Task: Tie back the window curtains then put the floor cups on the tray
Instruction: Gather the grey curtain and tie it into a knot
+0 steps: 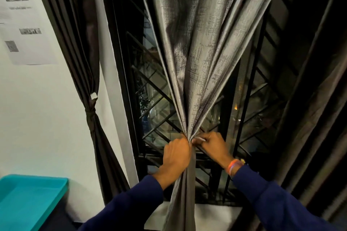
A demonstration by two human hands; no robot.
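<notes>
A shiny grey curtain (197,52) hangs in front of the dark barred window (155,103), gathered into a tight bunch at waist height. My left hand (175,157) grips the bunch from the left. My right hand (212,144) is at the bunch from the right, its fingers curled and pinching something thin and pale there; what it is I cannot tell. A dark curtain (90,84) at the left hangs tied back with a band. The turquoise tray (28,199) sits at the lower left. No cups are in view.
A white wall with a paper sheet (24,30) is on the left. Another dark curtain (319,118) hangs along the right edge. A white window sill (214,215) runs below the bars.
</notes>
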